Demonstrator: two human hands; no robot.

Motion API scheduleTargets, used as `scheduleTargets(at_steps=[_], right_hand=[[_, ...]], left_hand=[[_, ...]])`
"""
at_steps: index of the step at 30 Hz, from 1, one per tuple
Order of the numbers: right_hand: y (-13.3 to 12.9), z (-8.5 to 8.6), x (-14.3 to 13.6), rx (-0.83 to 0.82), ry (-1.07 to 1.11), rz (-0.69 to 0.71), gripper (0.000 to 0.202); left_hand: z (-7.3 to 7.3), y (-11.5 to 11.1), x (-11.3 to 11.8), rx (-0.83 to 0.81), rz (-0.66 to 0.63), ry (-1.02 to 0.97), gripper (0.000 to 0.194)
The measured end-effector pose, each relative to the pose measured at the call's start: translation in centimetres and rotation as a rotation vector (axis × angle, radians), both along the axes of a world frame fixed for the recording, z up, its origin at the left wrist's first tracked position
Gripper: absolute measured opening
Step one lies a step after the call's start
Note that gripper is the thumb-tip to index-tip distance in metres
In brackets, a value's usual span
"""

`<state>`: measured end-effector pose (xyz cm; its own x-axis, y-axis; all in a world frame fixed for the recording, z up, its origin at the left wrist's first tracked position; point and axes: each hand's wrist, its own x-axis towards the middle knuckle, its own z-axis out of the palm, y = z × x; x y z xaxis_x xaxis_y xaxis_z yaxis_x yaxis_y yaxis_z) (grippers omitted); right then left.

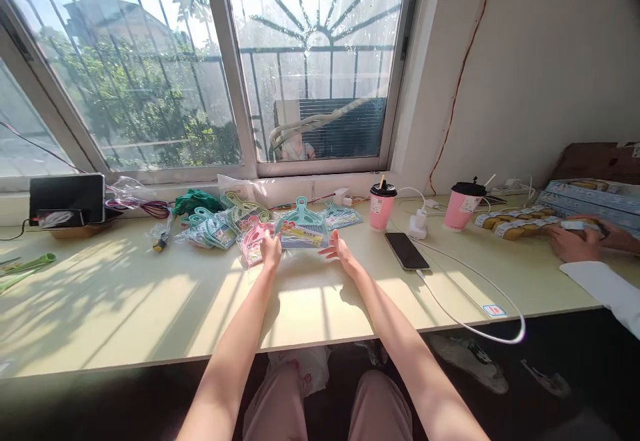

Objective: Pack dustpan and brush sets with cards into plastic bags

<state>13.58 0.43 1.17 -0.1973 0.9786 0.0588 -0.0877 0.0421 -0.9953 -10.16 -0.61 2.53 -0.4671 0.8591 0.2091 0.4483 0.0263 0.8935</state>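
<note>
My left hand [271,249] is closed on the left edge of a clear bag with a teal plastic piece [301,217], shaped like a small hanger with a looped top, and a printed label strip. It is held up just above the table. My right hand [340,251] is at the bag's lower right corner, fingers spread apart; whether they touch it is hard to tell. Behind my left hand lies a pink bagged piece [254,233] of similar shape. Further left is a pile of green bagged pieces [213,227]. Another teal bagged piece [343,215] lies behind to the right.
On the table [150,321] stand two pink cups [383,209] with black lids. A phone [406,251] with a white cable lies right of my hands. At far right, another person's hands [577,239] handle yellow-and-white packs. A tablet [67,199] stands far left, below the window.
</note>
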Motion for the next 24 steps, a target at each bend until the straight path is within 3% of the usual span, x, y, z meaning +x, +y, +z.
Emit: scheduleTargets(at_steps=[3, 6, 9, 10, 12, 14, 16, 20, 24], right_hand=[[-0.4, 0.0, -0.3, 0.038, -0.057, 0.108, 0.070], [-0.2, -0.3, -0.3, 0.025, -0.135, 0.088, 0.064], [0.2, -0.7, -0.2, 0.010, -0.170, 0.078, 0.059], [0.3, -0.8, -0.1, 0.016, -0.171, 0.083, 0.059], [0.3, -1.0, -0.1, 0.033, -0.178, 0.096, 0.059], [0.3, -1.2, -0.1, 0.034, -0.201, 0.100, 0.060], [0.3, -1.4, -0.3, 0.029, -0.221, 0.096, 0.061], [0.7, -2.1, -0.5, 0.052, -0.205, 0.093, 0.061], [1.5, -2.6, -0.6, 0.056, -0.158, 0.092, 0.065]], left_hand=[[1.0, -1.6, -2.4, -0.003, 0.277, 0.117, 0.033], [0.8, -2.8, -4.3, 0.001, 0.485, 0.332, 0.050], [0.0, -2.9, -4.1, 0.122, 0.556, 0.509, 0.076], [-0.3, -2.6, -3.5, 0.164, 0.502, 0.576, 0.079], [-1.2, -1.7, -2.0, 0.187, 0.276, 0.714, 0.076], [-2.2, -0.4, -0.7, 0.093, 0.014, 0.794, 0.071], [-3.1, 1.0, -0.5, -0.038, -0.145, 0.798, 0.069], [-3.8, 3.5, -3.0, -0.073, -0.198, 0.792, 0.066], [-2.7, 5.0, -5.6, -0.039, -0.194, 0.779, 0.063]])
